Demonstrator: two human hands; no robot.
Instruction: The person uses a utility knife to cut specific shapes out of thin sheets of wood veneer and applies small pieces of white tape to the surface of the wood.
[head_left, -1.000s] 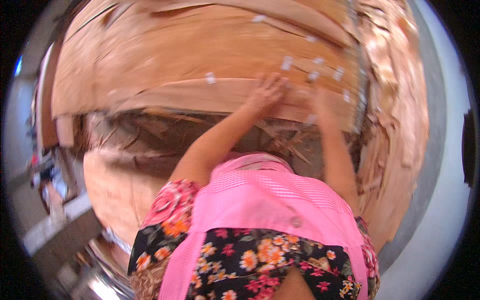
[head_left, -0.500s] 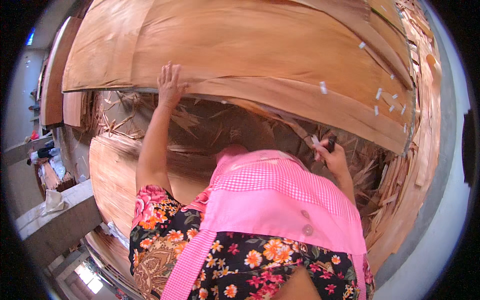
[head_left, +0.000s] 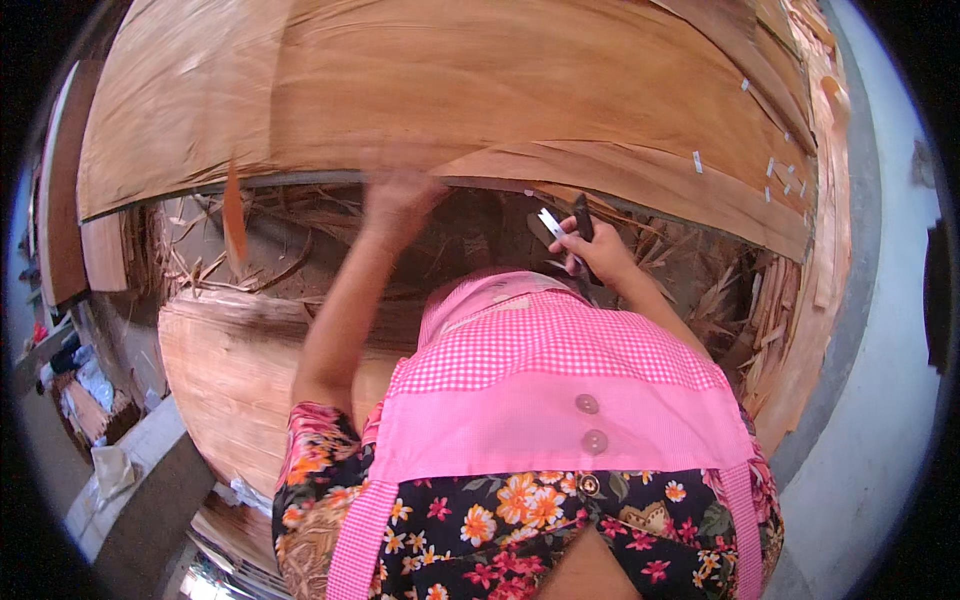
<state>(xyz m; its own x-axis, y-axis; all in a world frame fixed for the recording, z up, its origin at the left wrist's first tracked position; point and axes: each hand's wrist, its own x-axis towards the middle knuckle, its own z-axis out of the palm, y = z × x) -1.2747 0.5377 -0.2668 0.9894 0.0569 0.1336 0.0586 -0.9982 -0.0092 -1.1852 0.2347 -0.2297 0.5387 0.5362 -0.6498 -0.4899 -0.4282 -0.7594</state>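
A large brown wood veneer sheet spans the top of the view, with a lengthwise seam and small white tape pieces on its right part. My left hand is at the sheet's near edge, smeared by motion; its fingers cannot be made out. To the right, just short of that edge, my right hand is closed on a black-handled tool. A white strip sticks out by the fingers of the same hand. The tool's working end cannot be made out.
A thin pointed veneer sliver sticks down from the sheet's near edge. Below the edge lie veneer scraps. Another veneer stack is at lower left, beside a concrete ledge. Long offcuts run along the right by a pale wall.
My left hand has moved right along the sheet's near edge. My right hand, still holding the tool and white strip, has come left and slightly up. The pointed sliver now shows at left.
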